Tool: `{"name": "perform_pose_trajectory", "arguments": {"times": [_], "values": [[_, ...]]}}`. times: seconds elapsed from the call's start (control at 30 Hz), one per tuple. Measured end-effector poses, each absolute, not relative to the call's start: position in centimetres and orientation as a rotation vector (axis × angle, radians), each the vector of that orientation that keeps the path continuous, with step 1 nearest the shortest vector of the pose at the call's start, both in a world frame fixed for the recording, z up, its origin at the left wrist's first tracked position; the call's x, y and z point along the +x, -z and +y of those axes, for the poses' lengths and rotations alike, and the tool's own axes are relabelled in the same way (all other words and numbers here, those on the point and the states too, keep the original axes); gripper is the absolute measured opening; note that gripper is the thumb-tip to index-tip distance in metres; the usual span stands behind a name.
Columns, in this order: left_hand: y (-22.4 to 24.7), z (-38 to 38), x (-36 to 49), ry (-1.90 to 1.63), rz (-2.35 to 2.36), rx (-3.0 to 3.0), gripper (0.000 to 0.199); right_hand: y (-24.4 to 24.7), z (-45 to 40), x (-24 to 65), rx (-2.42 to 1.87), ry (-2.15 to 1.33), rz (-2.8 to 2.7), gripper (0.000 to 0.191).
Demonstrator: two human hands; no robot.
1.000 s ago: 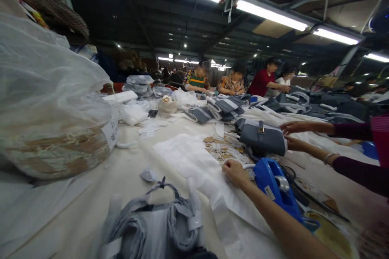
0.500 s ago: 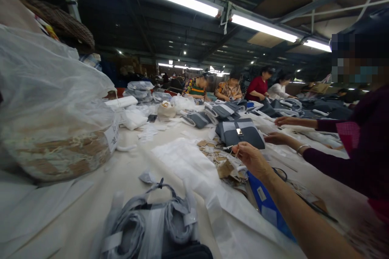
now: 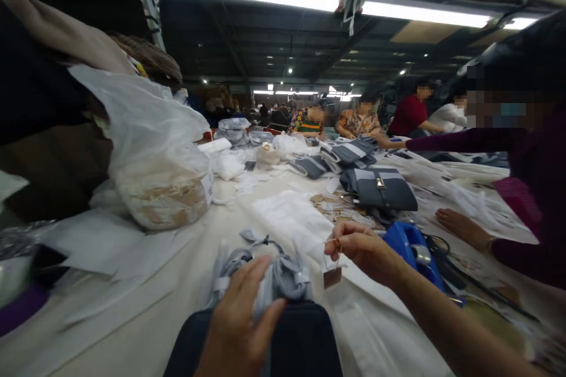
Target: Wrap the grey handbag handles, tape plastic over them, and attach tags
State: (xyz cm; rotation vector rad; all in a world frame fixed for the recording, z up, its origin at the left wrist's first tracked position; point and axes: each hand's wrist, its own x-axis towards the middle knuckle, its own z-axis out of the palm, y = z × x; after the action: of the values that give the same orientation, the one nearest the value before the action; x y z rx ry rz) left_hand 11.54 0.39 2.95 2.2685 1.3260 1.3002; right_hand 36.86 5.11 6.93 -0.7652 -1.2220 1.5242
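Observation:
My right hand (image 3: 360, 245) pinches a thin string, and a small brown hang tag (image 3: 332, 278) dangles from it above the white sheet. My left hand (image 3: 243, 321) is open, fingers stretched forward and thumb apart, over a dark backpack (image 3: 305, 341) at the near edge. The backpack's grey straps (image 3: 292, 275) are rolled up in clear wrap, with a tied loop at the top. My left hand hides part of the straps and the backpack's middle; whether it touches them I cannot tell.
Loose brown tags (image 3: 336, 207) lie in a heap beside a dark grey bag with a clasp (image 3: 382, 188). A blue tape dispenser (image 3: 409, 247) stands right of my right hand. A co-worker's hand (image 3: 464, 228) rests at the right. A full plastic bag (image 3: 163, 188) stands left.
My right hand has come back from the tag heap toward me, with a hang tag now dangling. My left hand has come into view over the backpack. The co-worker reaches farther across the table.

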Motion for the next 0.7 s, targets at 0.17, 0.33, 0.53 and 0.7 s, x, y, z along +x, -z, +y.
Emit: {"name": "perform_pose_trajectory", "arguments": {"times": [0.17,0.33,0.53,0.7], "values": [[-6.6,0.9,17.6,-0.994,1.063,1.848,0.033,-5.4,2.6,33.9,-0.695,-1.659,-1.247,0.01],[-5.1,0.2,16.7,-0.903,1.112,1.652,0.019,-4.0,1.3,33.5,-0.817,-1.606,-1.342,0.016],[-4.8,0.2,15.8,-0.89,1.184,1.582,0.016,-3.0,0.8,32.1,-0.884,-1.674,-1.472,0.035],[-4.5,2.1,15.3,-0.867,1.442,1.743,0.017,-3.6,2.2,31.3,-1.279,-1.37,-1.734,0.035]]}}
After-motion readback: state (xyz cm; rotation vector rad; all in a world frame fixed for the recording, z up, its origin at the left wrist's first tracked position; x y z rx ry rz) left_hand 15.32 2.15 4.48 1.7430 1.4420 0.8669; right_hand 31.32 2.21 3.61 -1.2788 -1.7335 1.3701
